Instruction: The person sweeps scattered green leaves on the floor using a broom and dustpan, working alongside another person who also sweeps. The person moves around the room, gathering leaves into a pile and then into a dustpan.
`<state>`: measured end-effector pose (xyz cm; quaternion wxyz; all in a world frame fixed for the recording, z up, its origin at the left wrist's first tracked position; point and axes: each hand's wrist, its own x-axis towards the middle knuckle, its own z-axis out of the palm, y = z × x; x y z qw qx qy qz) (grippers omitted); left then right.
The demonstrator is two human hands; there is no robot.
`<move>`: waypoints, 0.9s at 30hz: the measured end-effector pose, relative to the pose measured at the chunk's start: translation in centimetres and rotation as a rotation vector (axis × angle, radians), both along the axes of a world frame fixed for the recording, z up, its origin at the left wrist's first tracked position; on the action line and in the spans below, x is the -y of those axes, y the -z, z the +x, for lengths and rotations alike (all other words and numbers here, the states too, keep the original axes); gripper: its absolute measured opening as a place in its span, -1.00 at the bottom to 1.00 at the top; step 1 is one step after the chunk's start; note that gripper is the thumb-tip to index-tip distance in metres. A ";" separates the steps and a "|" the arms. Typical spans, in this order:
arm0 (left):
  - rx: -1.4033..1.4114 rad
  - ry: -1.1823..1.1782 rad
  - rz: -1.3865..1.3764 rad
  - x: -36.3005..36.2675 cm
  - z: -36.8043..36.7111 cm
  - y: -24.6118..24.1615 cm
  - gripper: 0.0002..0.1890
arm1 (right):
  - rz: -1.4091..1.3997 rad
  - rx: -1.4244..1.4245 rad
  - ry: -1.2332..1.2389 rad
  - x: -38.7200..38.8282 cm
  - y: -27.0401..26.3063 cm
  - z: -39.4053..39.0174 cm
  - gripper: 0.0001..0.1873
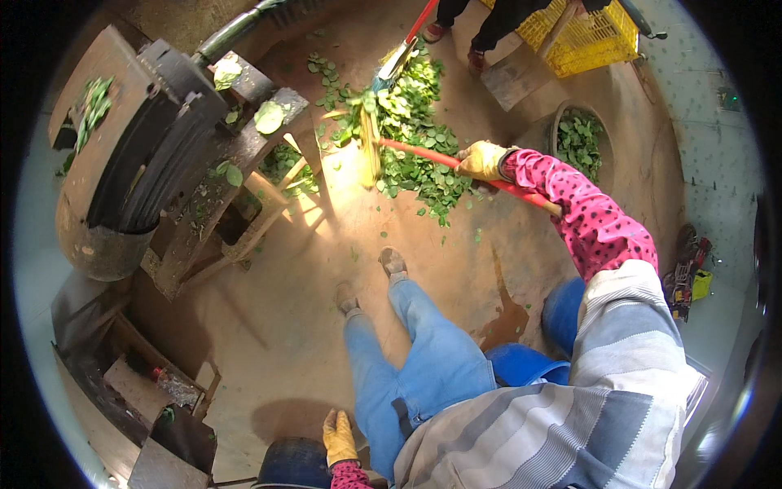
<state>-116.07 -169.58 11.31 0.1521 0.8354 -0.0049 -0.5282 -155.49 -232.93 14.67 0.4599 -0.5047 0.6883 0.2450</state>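
Note:
My right hand point(482, 161), in a yellow work glove, is shut on the red handle of a broom point(421, 150). The broom's yellow bristles point(369, 150) are on the floor at the left edge of a heap of green leaves point(421, 134). Behind my grip the handle runs back beneath my spotted pink sleeve. Low in the view, my left hand point(340, 437) hangs beside my leg, also gloved. Nothing shows in it, and its fingers look loosely apart. A dark blue container point(293, 461) stands just left of that hand.
Another person's legs point(482, 30) stand beyond the heap, near a flat shovel point(516, 73) and a yellow crate point(580, 36). A second broom point(394, 64) reaches into the leaves. A leaf-filled tub point(554, 131), blue barrels point(559, 312) and a heavy machine point(140, 153) flank the floor.

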 end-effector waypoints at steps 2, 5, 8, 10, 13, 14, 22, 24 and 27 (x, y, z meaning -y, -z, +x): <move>-0.059 -0.086 -0.001 4.7 -2.9 -3.2 -0.46 | -0.095 0.053 -0.152 -0.6 -0.1 -2.7 -0.68; -0.043 -0.074 -0.005 6.6 -4.4 -5.1 -0.46 | 0.064 0.100 0.117 -3.7 -4.3 -3.6 -0.60; -0.045 -0.092 -0.033 7.2 -5.1 -4.6 -0.47 | 0.218 0.115 0.186 -8.4 -6.6 -5.5 -0.41; -0.030 -0.110 -0.048 8.4 -5.6 -4.7 -0.49 | 0.368 0.154 0.256 -11.5 -7.0 -5.3 -0.37; -0.011 -0.026 0.004 9.1 -5.3 -3.7 -0.49 | 0.439 0.209 0.190 -14.7 -6.4 -3.7 -0.39; 0.013 0.066 0.013 9.3 -5.1 -3.3 -0.48 | 0.427 0.248 0.121 -15.2 -5.9 -2.9 -0.44; -0.018 0.182 -0.029 14.3 -5.6 -0.4 -0.47 | -0.190 0.586 -0.319 -14.5 9.0 6.0 -0.76; -0.066 0.085 -0.007 16.6 -6.4 -0.5 -0.47 | -0.231 0.580 -0.298 -13.2 11.9 8.8 -0.69; -0.019 0.208 -0.052 15.9 -6.8 1.6 -0.48 | -0.190 0.575 -0.160 -11.5 11.7 13.9 -0.66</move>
